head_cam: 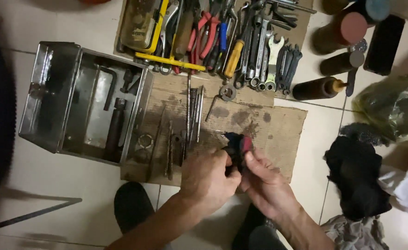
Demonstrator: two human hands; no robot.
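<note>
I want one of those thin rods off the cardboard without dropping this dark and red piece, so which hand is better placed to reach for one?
Probably the left hand: it sits right beside the thin rods on the cardboard. The right hand lies farther from them, fingers on the dark and red piece.

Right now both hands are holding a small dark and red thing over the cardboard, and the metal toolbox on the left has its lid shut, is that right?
Not quite. The head view shows the metal toolbox lying open, with tools inside. The rest stands: the left hand and right hand hold a small dark and red thing over the cardboard.
</note>
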